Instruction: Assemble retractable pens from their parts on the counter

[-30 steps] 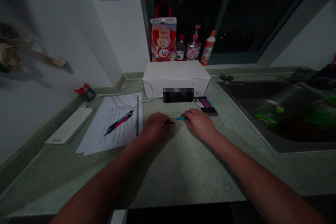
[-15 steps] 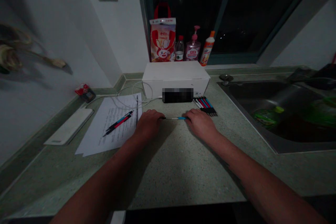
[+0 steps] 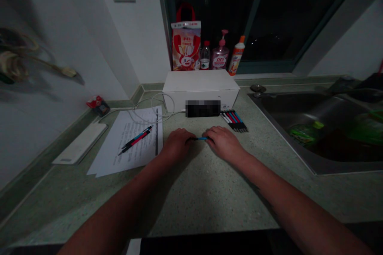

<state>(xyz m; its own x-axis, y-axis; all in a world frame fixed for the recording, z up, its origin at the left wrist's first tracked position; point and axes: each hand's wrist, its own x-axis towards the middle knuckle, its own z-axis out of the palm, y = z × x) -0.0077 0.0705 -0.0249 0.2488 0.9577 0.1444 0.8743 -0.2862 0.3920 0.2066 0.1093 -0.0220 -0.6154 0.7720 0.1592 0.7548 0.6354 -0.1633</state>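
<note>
A blue-and-black pen (image 3: 202,138) lies level between my two hands, just above or on the countertop; I cannot tell which. My left hand (image 3: 178,143) is closed on its black end. Its blue barrel runs into the closed fingers of my right hand (image 3: 223,141). Both ends of the pen are hidden by the fingers. Right of my right hand, several pens (image 3: 235,120) in blue, red, white and black lie side by side. Two more pens, one blue (image 3: 137,137) and one red (image 3: 136,141), rest on printed sheets (image 3: 119,127) to the left.
Behind my hands a dark device (image 3: 202,108) with a white cable (image 3: 173,115) stands before a white box (image 3: 200,81). A flat white object (image 3: 80,143) lies at far left. A metal sink (image 3: 302,155) opens on the right. Bottles (image 3: 220,55) and a bag (image 3: 186,46) line the windowsill.
My hands have come closer together and slightly nearer to me. The thin white refill that showed between the black and blue parts of the pen no longer shows.
</note>
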